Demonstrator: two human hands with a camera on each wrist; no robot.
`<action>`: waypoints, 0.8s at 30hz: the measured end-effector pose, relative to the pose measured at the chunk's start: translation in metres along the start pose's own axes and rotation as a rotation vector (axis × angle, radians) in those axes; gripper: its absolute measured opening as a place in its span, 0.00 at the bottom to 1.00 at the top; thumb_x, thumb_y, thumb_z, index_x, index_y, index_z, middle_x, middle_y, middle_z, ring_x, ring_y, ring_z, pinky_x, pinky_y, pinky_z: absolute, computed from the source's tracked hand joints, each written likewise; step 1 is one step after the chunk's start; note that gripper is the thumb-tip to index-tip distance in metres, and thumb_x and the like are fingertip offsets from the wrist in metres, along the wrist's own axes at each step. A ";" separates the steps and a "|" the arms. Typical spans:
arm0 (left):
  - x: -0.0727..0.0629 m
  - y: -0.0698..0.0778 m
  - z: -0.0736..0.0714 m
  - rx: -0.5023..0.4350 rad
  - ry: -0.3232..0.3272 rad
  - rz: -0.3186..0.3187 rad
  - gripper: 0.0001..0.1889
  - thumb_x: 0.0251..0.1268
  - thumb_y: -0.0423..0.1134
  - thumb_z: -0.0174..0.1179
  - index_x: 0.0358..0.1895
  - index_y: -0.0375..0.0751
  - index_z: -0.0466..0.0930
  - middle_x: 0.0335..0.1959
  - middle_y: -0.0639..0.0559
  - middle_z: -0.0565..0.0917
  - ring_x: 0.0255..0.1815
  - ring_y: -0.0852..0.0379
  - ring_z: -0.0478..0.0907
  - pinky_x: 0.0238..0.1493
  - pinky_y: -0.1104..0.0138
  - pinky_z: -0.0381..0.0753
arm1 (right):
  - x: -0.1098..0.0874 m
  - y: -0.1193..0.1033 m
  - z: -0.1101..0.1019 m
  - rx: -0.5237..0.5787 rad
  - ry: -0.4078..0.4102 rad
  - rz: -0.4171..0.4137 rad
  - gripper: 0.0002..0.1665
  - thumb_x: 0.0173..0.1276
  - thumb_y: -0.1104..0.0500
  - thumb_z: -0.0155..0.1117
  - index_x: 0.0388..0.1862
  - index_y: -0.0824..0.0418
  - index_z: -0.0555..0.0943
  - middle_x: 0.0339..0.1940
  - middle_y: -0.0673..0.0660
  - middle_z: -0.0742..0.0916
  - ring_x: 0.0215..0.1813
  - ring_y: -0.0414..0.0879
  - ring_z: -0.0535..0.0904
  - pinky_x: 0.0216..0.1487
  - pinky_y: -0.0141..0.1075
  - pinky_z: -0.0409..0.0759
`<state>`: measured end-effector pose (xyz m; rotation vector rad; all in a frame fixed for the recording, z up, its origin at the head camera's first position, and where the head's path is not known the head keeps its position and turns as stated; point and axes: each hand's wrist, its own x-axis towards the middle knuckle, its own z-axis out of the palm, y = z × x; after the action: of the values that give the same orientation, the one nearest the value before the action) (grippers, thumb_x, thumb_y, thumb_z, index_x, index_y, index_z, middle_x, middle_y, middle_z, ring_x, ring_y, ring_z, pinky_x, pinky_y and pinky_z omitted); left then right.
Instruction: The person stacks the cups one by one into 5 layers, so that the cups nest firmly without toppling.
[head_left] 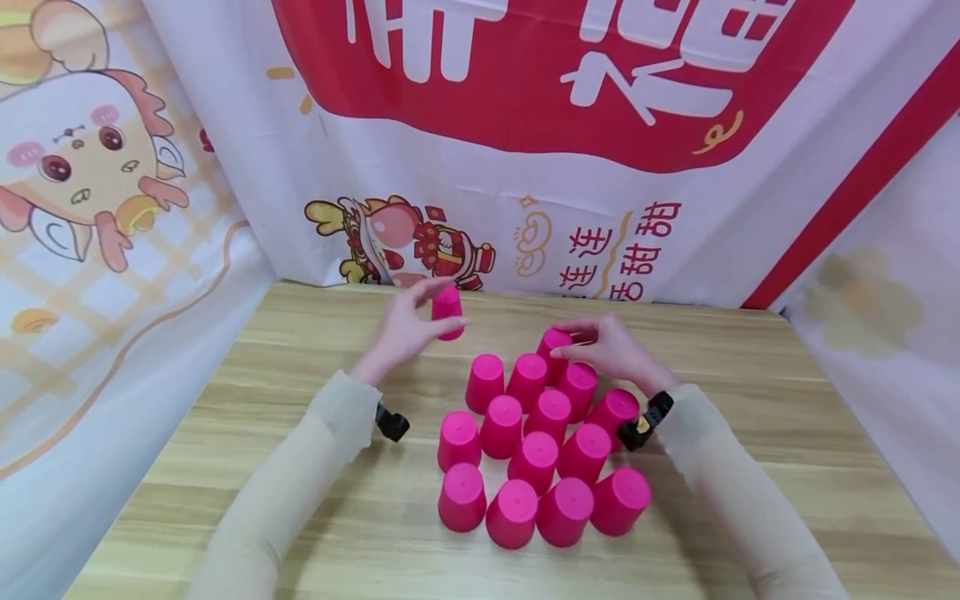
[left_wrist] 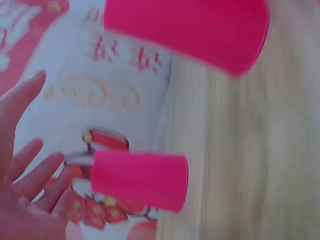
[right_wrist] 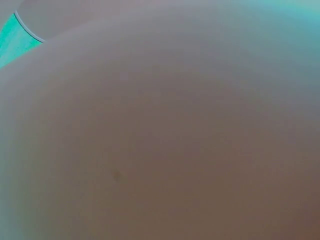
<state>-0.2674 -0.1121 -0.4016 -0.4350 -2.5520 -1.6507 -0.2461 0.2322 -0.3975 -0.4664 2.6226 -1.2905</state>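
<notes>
In the head view, my left hand (head_left: 405,329) is beside a pink cup (head_left: 447,304) at the back of the table, its thumb crossing in front. The left wrist view shows this hand (left_wrist: 32,185) with fingers spread, a gap between them and the upside-down pink cup (left_wrist: 140,180). A nearer cup (left_wrist: 190,30) fills that view's top. My right hand (head_left: 611,346) holds another pink cup (head_left: 555,340) between thumb and fingers, at the far end of the cup group. In the right wrist view a blurred, close surface hides the hand.
Several upside-down pink cups (head_left: 551,414) stand close together on the wooden table (head_left: 360,517), in front of and between the arms. A printed cloth (head_left: 525,183) hangs along the table's back edge, with more cloth at both sides.
</notes>
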 end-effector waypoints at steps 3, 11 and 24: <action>-0.015 0.005 0.009 -0.025 -0.143 0.013 0.40 0.55 0.53 0.78 0.71 0.49 0.74 0.68 0.52 0.77 0.69 0.48 0.70 0.69 0.44 0.68 | -0.001 -0.001 -0.001 -0.004 0.001 0.009 0.31 0.64 0.51 0.77 0.66 0.54 0.82 0.54 0.53 0.87 0.51 0.51 0.85 0.50 0.41 0.85; -0.036 -0.003 0.029 -0.066 -0.336 -0.008 0.36 0.53 0.52 0.79 0.67 0.50 0.79 0.61 0.54 0.81 0.64 0.50 0.75 0.65 0.46 0.73 | -0.001 -0.004 -0.003 -0.027 -0.013 0.003 0.29 0.65 0.54 0.77 0.66 0.53 0.82 0.54 0.53 0.87 0.52 0.52 0.85 0.50 0.41 0.85; -0.040 -0.010 0.038 -0.053 -0.340 0.003 0.26 0.56 0.49 0.78 0.59 0.52 0.83 0.50 0.60 0.85 0.54 0.57 0.81 0.61 0.51 0.78 | -0.001 -0.005 -0.002 -0.025 -0.027 0.011 0.30 0.66 0.54 0.76 0.67 0.55 0.81 0.53 0.54 0.87 0.53 0.52 0.85 0.53 0.43 0.84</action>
<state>-0.2283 -0.0898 -0.4343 -0.7855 -2.7372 -1.7813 -0.2448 0.2315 -0.3922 -0.4701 2.6180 -1.2405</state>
